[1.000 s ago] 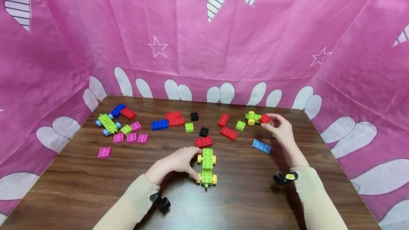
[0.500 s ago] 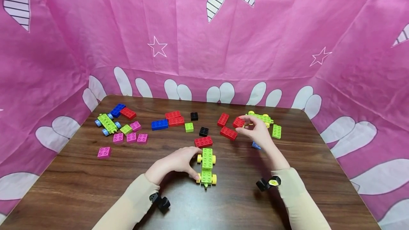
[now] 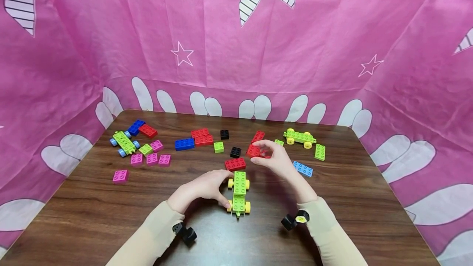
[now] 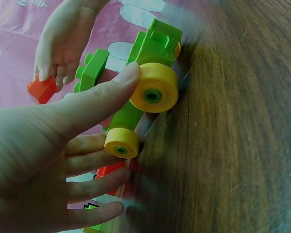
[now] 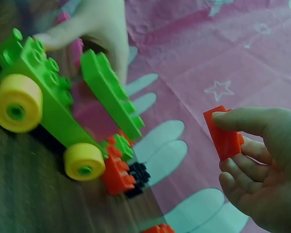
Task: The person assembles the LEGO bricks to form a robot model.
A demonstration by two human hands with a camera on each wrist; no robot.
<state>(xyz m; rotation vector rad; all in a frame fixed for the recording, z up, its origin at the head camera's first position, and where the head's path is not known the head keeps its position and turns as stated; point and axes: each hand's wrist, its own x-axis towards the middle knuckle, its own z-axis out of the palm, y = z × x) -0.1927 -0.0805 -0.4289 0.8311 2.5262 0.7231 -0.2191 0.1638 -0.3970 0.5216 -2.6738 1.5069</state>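
Note:
In the head view, a green toy car with yellow wheels stands near the table's middle. A raised green brick sits over its front part, with what looks like a pink brick below. My left hand is at the car's left side. Its thumb rests on the rear wheel; the other fingers lie fairly straight by the front wheel. Right of the car, my right hand pinches a small red brick between thumb and fingers, held above the table. Part of that brick is hidden by the fingers.
Another red brick lies just beyond the car. Black, dark blue and pink bricks are scattered around. A light blue brick and second yellow-wheeled car are at right; a blue-wheeled car is far left.
My right hand has carried the red brick leftward and nearer, from beside the far yellow-wheeled car toward the middle car. My left hand and the middle car have stayed in place.

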